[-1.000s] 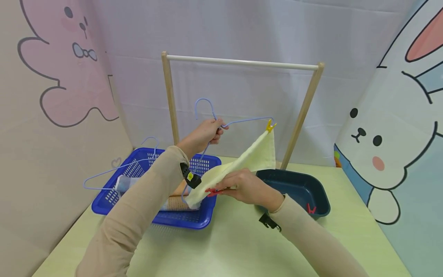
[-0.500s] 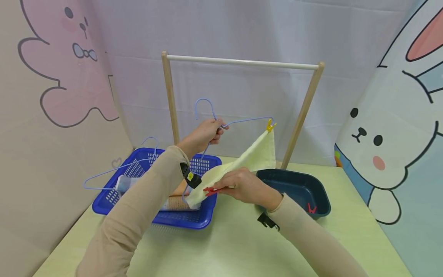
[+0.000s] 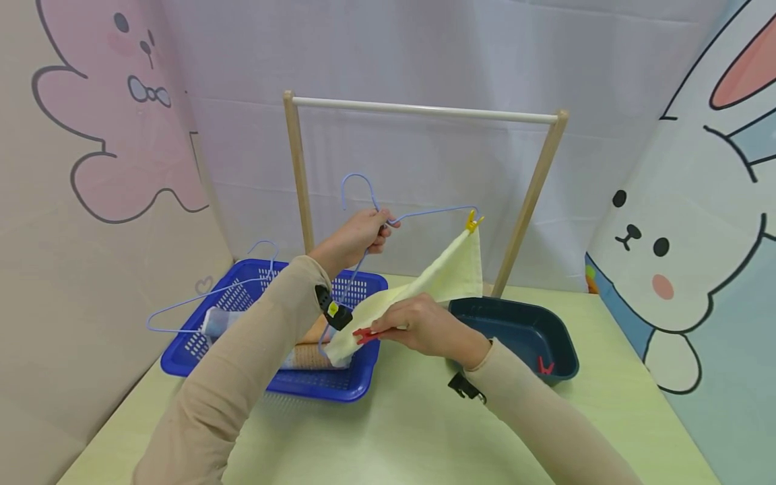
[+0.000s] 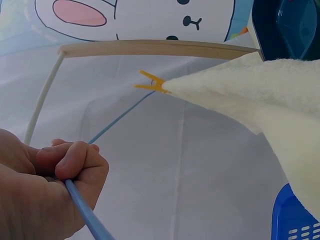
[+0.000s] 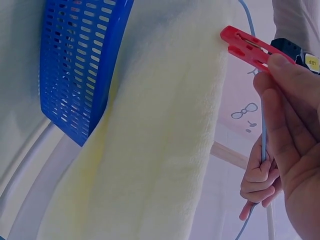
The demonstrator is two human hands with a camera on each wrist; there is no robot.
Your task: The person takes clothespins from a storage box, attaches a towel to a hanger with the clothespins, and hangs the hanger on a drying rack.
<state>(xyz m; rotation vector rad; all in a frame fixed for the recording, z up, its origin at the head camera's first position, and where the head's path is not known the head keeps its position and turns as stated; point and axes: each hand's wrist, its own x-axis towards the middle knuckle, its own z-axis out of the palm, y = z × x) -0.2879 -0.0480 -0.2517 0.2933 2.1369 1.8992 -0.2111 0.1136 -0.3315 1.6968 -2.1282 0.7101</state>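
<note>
My left hand [image 3: 364,232] grips a blue wire clothes hanger [image 3: 433,211] just below its hook, holding it up in front of the rack. From the hanger's right end hangs a pale yellow towel [image 3: 451,269], fastened there by a yellow clothespin [image 3: 473,221]. The towel slopes down to the left toward the hanger's other end, over the basket. My right hand [image 3: 424,327] pinches a red clothespin [image 3: 366,335] between thumb and fingers. In the right wrist view the nose of this red clothespin [image 5: 245,45] sits right at the towel's edge.
A blue perforated basket [image 3: 348,391] at the left holds rolled cloths [image 3: 312,356] and a second blue hanger [image 3: 203,296]. A dark teal tub [image 3: 515,310] with another red clothespin [image 3: 545,366] stands right. Behind is a wooden rack with a white bar [image 3: 424,108].
My right hand has shifted slightly left with the red clothespin, along the towel's edge toward its lower left end. My left hand and the hanger have stayed in place.
</note>
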